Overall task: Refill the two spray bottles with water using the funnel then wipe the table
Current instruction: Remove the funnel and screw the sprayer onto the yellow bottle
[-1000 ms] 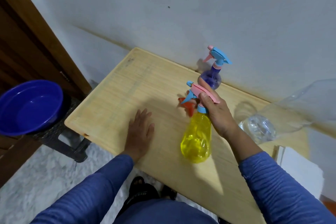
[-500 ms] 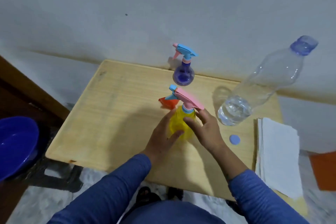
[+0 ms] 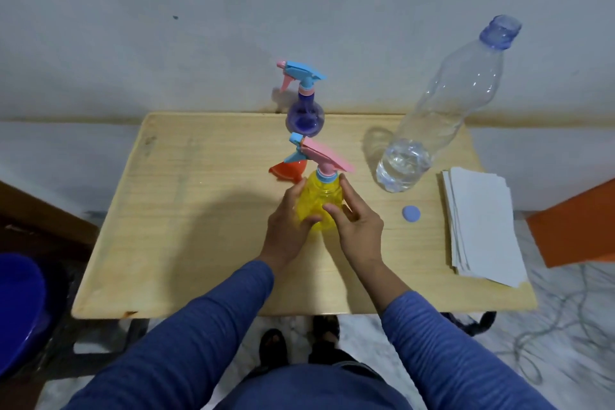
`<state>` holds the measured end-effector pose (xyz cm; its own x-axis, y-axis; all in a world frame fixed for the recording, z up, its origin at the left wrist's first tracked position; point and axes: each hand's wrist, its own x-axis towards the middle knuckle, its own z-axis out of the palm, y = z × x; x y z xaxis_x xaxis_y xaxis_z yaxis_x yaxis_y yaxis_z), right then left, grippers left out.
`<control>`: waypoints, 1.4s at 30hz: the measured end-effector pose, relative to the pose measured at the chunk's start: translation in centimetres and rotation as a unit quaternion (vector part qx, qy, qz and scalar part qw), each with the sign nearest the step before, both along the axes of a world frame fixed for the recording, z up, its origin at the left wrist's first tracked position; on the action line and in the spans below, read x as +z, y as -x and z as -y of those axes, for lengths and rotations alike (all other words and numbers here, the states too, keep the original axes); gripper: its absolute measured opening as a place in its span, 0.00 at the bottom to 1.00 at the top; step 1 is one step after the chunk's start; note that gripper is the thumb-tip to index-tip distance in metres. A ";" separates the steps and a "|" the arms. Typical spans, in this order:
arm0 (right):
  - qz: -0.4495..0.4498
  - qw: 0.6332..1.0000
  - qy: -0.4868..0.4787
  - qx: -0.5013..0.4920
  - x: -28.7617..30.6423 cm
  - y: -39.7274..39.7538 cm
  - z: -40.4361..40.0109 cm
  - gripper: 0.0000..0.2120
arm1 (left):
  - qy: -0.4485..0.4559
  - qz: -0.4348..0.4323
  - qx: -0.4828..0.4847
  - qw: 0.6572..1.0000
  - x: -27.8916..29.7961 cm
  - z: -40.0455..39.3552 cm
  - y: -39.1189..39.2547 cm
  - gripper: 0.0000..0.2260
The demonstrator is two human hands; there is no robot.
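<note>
Head view: gripping translucent yellow plastic spray bottle (image 3: 321,206) upright mid-surface (image 3: 199,210), left hand (image 3: 289,226) curling round its body, right hand (image 3: 357,226) fingers (image 3: 344,185) half-curled on its shoulder below pink trigger head (image 3: 324,160); probably light, thin-walled, squeezable, best steadying body and twisting collar.

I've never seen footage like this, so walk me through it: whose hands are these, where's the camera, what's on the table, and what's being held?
There is no machine here, just a person wearing a camera on the head, looking down at their own arms. The left hand and right hand both hold the yellow sprayer, its top on. On the table stand a purple sprayer and an uncapped water bottle, part full. A red funnel, the bottle's cap and a stack of paper towels lie there too.
</note>
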<state>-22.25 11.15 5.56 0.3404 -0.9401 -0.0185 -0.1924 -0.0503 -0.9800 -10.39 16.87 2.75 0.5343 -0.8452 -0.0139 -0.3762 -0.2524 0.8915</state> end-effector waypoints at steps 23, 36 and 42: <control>0.092 0.983 0.025 0.159 7.8 -12.6 8.5 0.26 | 0.158 -0.014 0.222 0.962 7.0 5.8 -9.1 0.31; 0.055 0.989 -0.001 0.139 2.6 -23.2 12.2 0.26 | 0.098 0.011 0.203 0.974 2.5 9.4 -19.7 0.29; 0.063 0.991 0.002 0.117 0.9 -25.1 11.7 0.25 | 0.086 -0.013 0.182 0.979 0.5 9.1 -21.9 0.29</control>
